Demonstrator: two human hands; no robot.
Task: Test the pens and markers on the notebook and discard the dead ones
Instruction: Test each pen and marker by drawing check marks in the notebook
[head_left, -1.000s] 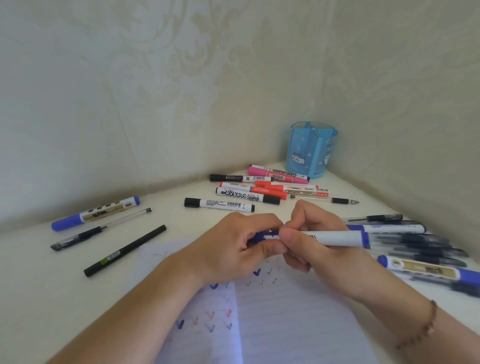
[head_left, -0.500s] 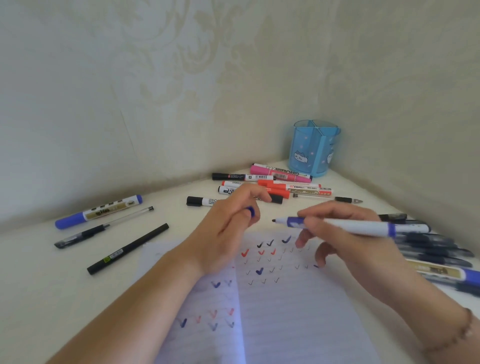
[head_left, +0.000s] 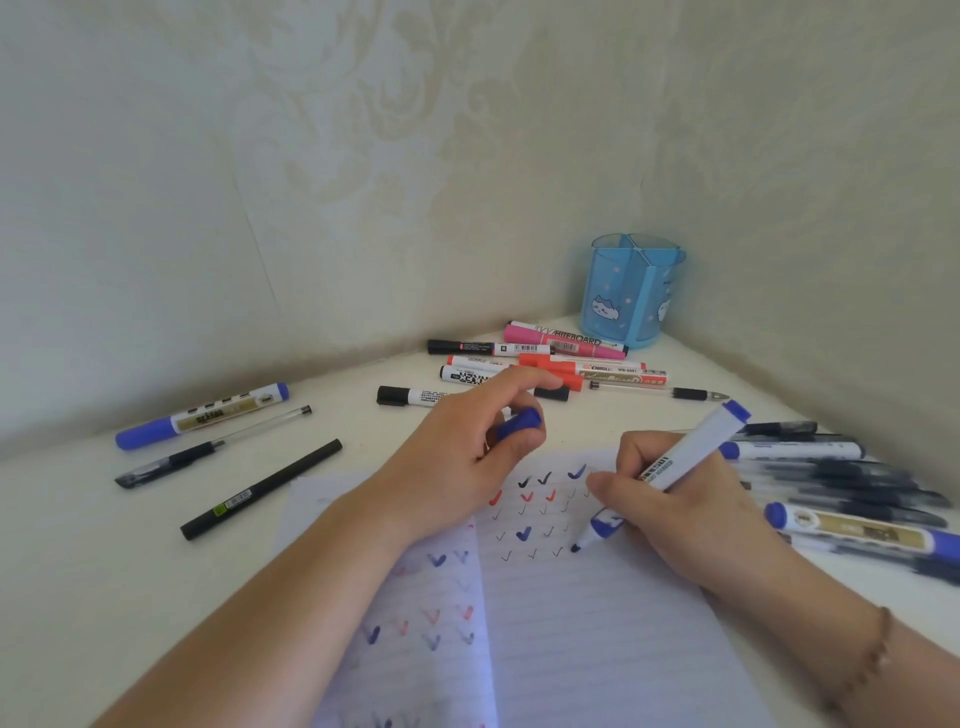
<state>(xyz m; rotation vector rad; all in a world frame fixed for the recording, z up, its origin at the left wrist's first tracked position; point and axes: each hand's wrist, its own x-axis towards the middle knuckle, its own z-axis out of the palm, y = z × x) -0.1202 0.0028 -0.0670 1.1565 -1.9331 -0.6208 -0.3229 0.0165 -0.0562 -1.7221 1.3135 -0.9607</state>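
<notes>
Head view, right hand now tips gripped blue marker onto notebook, left hand still pinching cap.

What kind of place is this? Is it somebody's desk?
Probably a desk tucked into a room corner at home: patterned wallpaper on two walls, a blue pen holder, and a notebook full of test ticks.

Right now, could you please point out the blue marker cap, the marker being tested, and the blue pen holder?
blue marker cap (head_left: 519, 422), head view, on its side between the fingers.
blue whiteboard marker (head_left: 691, 451), head view, on the white barrel.
blue pen holder (head_left: 613, 291), head view, on its front wall.
</notes>
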